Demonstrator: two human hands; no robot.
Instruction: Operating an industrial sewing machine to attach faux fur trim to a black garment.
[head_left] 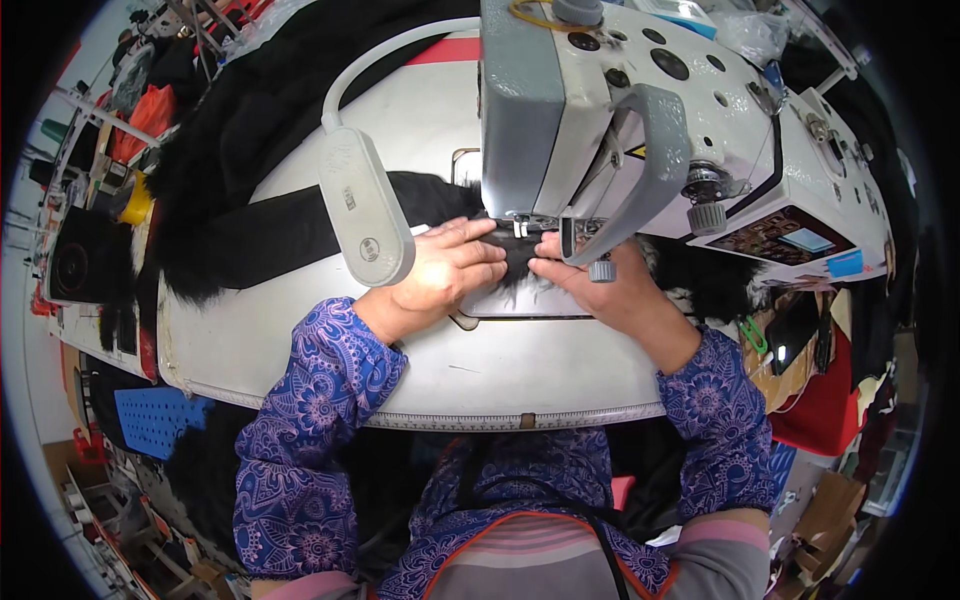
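Overhanging tabletop (pixel 440 385), gray lamp (pixel 370 205) partly hides black fur (pixel 517 268); sewing machine (pixel 655 80) partly hides right grip (pixel 615 288), touching fur, clench unclear; left grip (pixel 430 275) unclenched on fur.

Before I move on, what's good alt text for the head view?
A person's left grip and right grip rest on black furry material at a sewing machine. A gooseneck lamp overhangs the white table to the left.

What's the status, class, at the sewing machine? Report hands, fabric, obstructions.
Left hand on black furry fabric. Right hand at its right side. Fabric under sewing machine. Lamp hides part of black strip.
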